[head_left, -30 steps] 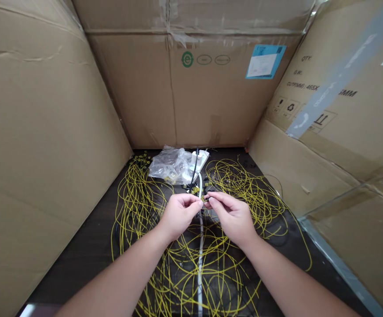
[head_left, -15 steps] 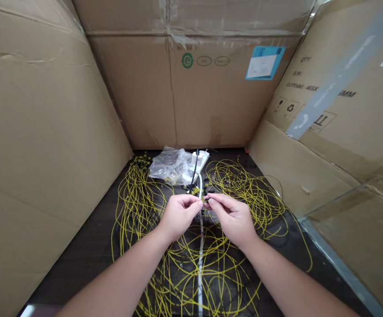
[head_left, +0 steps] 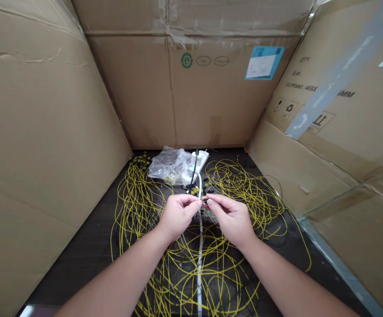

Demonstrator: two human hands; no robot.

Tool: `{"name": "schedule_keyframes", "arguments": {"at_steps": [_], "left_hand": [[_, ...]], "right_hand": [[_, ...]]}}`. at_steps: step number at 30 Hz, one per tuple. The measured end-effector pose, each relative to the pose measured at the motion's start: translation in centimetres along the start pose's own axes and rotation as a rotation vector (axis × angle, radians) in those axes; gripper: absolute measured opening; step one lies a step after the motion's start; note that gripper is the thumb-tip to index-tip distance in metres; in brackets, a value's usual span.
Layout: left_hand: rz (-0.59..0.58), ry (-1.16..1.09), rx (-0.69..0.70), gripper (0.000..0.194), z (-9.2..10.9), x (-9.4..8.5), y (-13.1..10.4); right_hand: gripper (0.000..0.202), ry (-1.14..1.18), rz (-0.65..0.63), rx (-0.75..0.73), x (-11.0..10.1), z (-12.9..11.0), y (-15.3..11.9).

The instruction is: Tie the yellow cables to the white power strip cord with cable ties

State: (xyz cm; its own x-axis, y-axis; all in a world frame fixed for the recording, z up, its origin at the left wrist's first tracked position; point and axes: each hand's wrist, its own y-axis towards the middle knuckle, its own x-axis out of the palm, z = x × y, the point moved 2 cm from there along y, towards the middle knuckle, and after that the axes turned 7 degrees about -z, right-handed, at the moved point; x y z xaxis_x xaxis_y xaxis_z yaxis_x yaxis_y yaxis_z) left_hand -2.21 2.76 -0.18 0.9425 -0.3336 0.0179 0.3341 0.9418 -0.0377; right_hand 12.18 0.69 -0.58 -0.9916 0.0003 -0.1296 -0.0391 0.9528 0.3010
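My left hand [head_left: 180,216] and my right hand [head_left: 233,218] face each other low over the dark tabletop, fingertips almost meeting. Both are closed in a pinch. Between the right thumb and fingers shows a small black piece [head_left: 206,200], too small to identify. What the left fingertips hold is hidden. A white cable [head_left: 200,255] runs from front to back beneath the hands. Just beyond the fingertips lie small yellow and black parts [head_left: 195,191]. Thin yellow wires [head_left: 217,264] lie in loose loops under both forearms.
A clear plastic bag [head_left: 169,164] and a white object [head_left: 200,160] lie at the back, a black cable [head_left: 194,171] beside them. Coiled yellow wires [head_left: 250,189] spread right; a wire bundle [head_left: 133,189] lies left. Cardboard boxes [head_left: 204,110] wall in three sides of the table [head_left: 79,259].
Both hands hold nearly the same pinch in the same place. The whole view has shifted very slightly; the wires and bag have not visibly moved.
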Motion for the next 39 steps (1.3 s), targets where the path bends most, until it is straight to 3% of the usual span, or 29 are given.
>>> {"name": "schedule_keyframes", "arguments": {"at_steps": [28,35,39], "left_hand": [[-0.001,-0.099,-0.025,0.018,0.01,0.13,-0.04],[0.036,-0.053,0.02,0.019,-0.44,-0.04,0.14],[0.042,-0.034,0.034,0.019,-0.52,-0.11,0.14]], "right_hand": [[0.016,0.122,0.025,0.043,0.61,-0.04,-0.12],[0.016,-0.154,0.07,-0.195,0.52,-0.53,-0.06],[0.019,-0.192,0.072,-0.236,0.5,-0.75,-0.1]]}}
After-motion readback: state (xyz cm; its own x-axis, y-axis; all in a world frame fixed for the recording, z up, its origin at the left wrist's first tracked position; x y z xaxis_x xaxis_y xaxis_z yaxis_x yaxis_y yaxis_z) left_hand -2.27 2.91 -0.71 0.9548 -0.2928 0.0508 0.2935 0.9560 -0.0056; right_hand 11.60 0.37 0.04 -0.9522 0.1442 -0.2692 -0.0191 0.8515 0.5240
